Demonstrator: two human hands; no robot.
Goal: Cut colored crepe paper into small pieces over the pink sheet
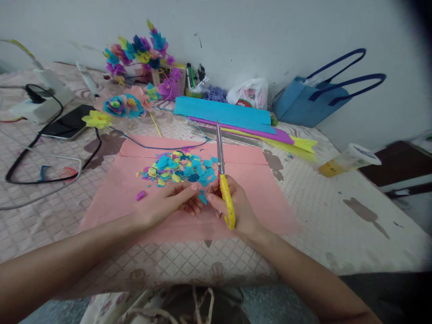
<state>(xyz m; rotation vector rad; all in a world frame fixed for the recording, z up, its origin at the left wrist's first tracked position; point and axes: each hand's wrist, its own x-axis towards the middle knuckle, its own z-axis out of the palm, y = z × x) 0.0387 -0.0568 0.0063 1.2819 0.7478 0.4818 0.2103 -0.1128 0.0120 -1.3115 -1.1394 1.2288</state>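
My right hand (238, 204) is wrapped around scissors (221, 155) with yellow handles, their blades closed and pointing away from me. Its thumb and fingertips reach toward a small blue paper piece (203, 197) between the two hands. The fingers of my left hand (177, 198) are curled together at the left side of that piece and seem to pinch it. Just beyond both hands lies a pile of blue, yellow and purple paper bits (178, 168) on a pink paper sheet (162, 225). A small purple piece (141, 195) lies left of the pile.
Behind the sheet lie blue (222, 112), purple and yellow paper rolls. Paper flowers (138, 51) stand at the back left, near a phone (69, 122), cables and a power strip (37, 110). At right are a blue bag (297, 101) and a lidded plastic cup (349, 159).
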